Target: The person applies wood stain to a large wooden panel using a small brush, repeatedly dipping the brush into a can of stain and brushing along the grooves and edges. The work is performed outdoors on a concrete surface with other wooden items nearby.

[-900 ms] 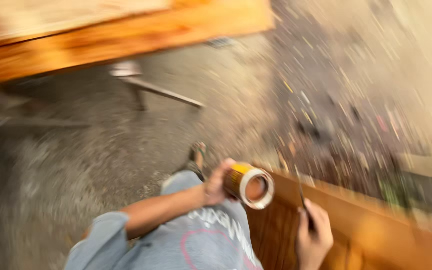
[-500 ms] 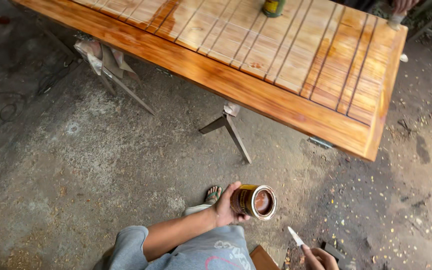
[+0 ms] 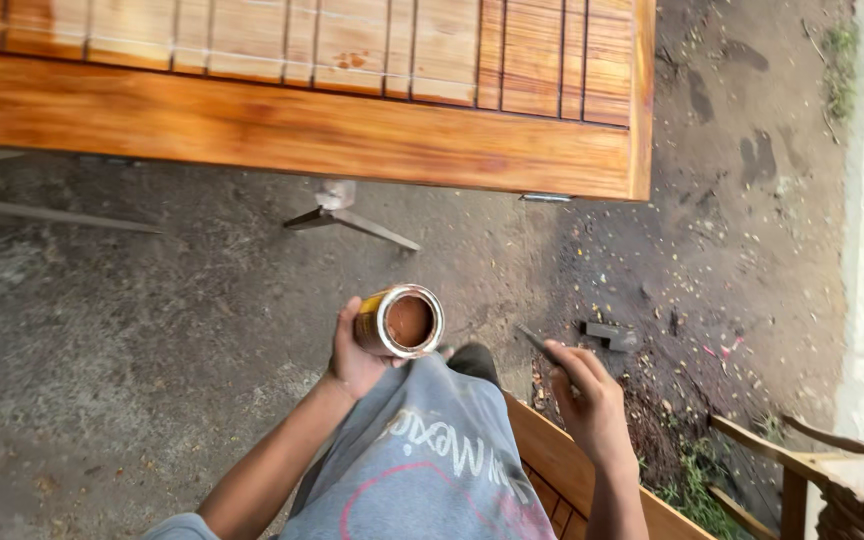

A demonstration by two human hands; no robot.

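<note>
My left hand [image 3: 354, 355] grips an open round tin [image 3: 400, 321] with brown liquid inside, held in front of my grey shirt. My right hand [image 3: 587, 395] is closed on a thin brush handle [image 3: 540, 346] whose tip points up and left; the bristle end is hidden. A large glossy orange-brown slatted wooden panel [image 3: 302, 130] lies flat on metal stands across the top of the head view, well beyond both hands.
A metal stand leg [image 3: 352, 222] shows under the panel on the dirt and concrete ground. A second wooden piece [image 3: 572, 470] lies below my right hand. A small dark block [image 3: 609, 333] sits on the soil. Wooden furniture [image 3: 832, 480] stands at lower right.
The view has swung and moved closer to the panel's right corner. The tin has stayed in my left hand, and my right hand with the brush has risen into view.
</note>
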